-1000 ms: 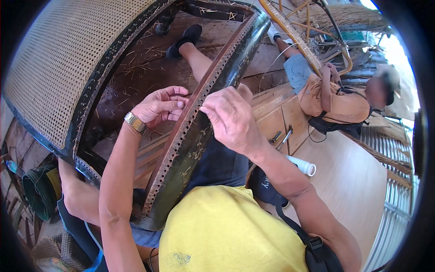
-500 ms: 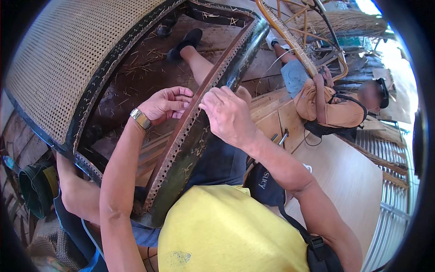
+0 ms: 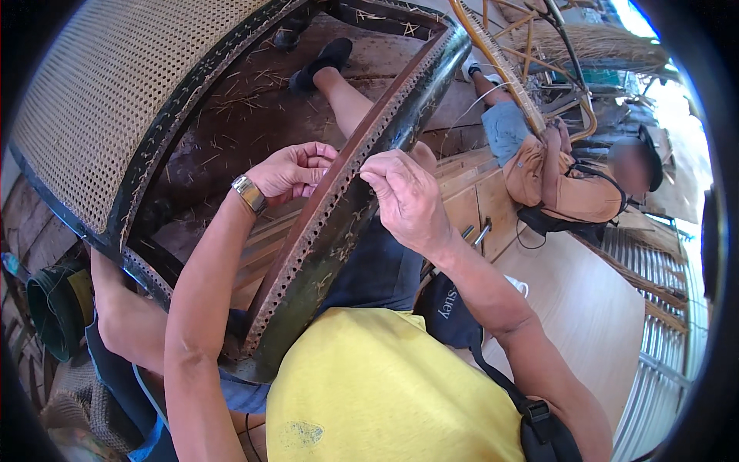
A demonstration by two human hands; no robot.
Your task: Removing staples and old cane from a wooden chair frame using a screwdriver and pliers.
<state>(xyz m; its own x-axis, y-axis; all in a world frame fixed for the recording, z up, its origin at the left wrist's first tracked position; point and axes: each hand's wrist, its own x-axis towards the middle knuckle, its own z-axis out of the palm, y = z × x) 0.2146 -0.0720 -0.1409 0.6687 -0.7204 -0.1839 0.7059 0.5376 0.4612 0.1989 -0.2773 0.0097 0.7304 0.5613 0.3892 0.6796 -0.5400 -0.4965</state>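
Note:
A dark wooden chair frame (image 3: 308,285) lies tilted across my lap, with a row of small holes along its rail. A woven cane panel (image 3: 100,100) fills its upper left part. My left hand (image 3: 292,171), a metal watch on its wrist, has its fingers pinched together on the inner side of the rail. My right hand (image 3: 404,196) pinches at the rail's outer edge just opposite, a few centimetres away. A thin pale cane strand (image 3: 469,108) arcs up and away from the right hand.
Another person (image 3: 562,185) in a tan shirt sits at the right, holding a bent rattan frame (image 3: 500,69). A black strap bag (image 3: 454,308), a white cup (image 3: 519,285) and small tools (image 3: 477,231) lie on the wooden floor. A leg with a black shoe (image 3: 323,61) stretches out behind the frame.
Both hands stay at the same spot on the rail, with only small finger movements. The person at the right has shifted a little.

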